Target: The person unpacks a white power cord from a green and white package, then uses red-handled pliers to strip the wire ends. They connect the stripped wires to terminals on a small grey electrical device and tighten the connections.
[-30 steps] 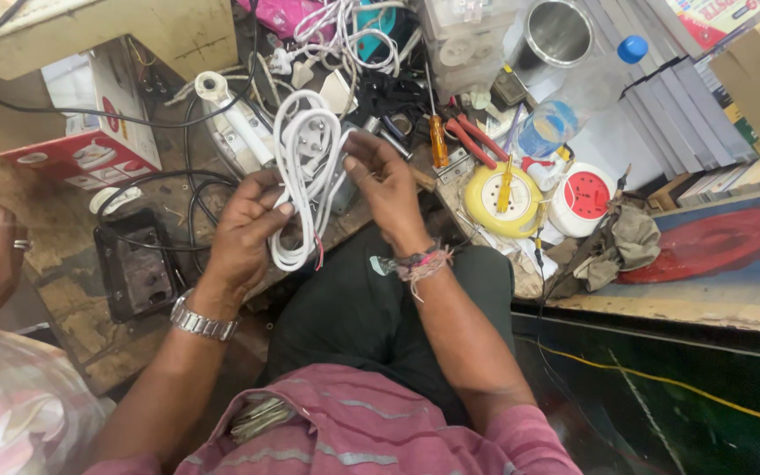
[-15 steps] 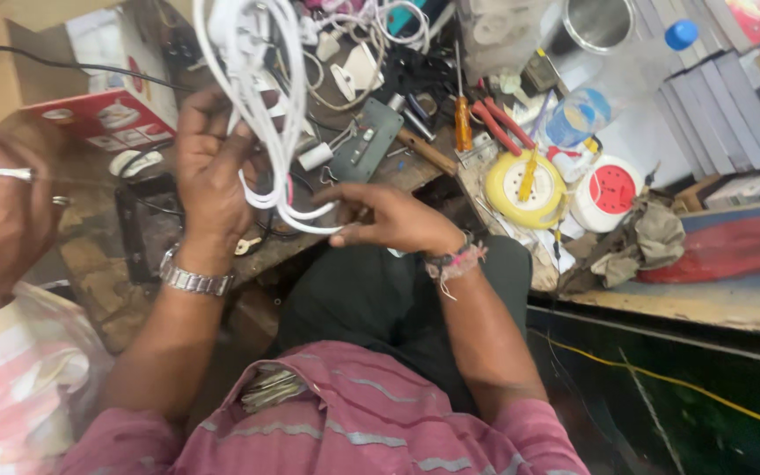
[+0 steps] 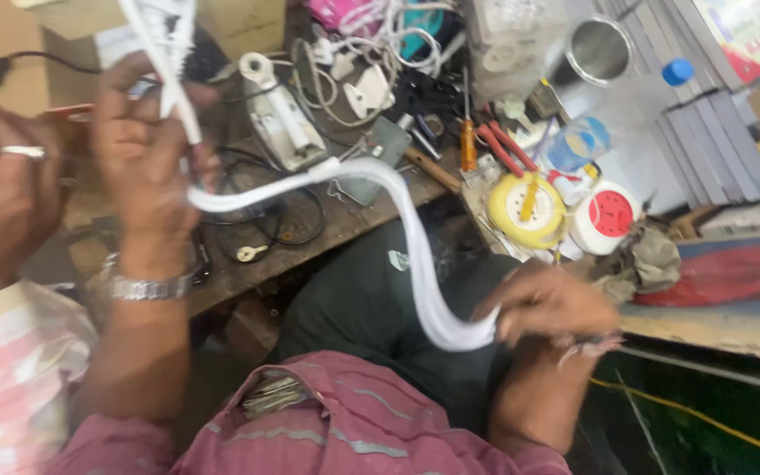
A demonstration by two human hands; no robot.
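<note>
**White cable getting pulled out long across the bench**

So the person is stretching a bundle of white cable (image 3: 398, 211) between both hands right now. The left hand (image 3: 147, 149) is raised up near the top of the view, fingers curled tight around the upper end of the strands, wristwatch (image 3: 142, 286) showing below it. The right hand (image 3: 543, 303) is down low by the lap, pinching the bottom of the loop between thumb and fingers. The cable is sagging in a long curve from one hand to the other, hanging over the edge of the wooden workbench (image 3: 327, 233). Picture's blurry, so I can't tell how many strands there are.

Progress-wise, I'd say the coil is mostly opened out, but nothing looks connected or laid down yet, so the cable handling is only partway.

Versus half a second ago: the hands are way further apart now. The right hand was up at the bench edge touching the hanging loops, and now it's dropped toward the lap, dragging the loop out. The yellow tape reel (image 3: 525, 207), orange-handled screwdriver (image 3: 468, 145) and red pliers (image 3: 507, 149) are sitting on the bench same as before. Another person's hand (image 3: 2, 202) is hovering at the far left.
</note>
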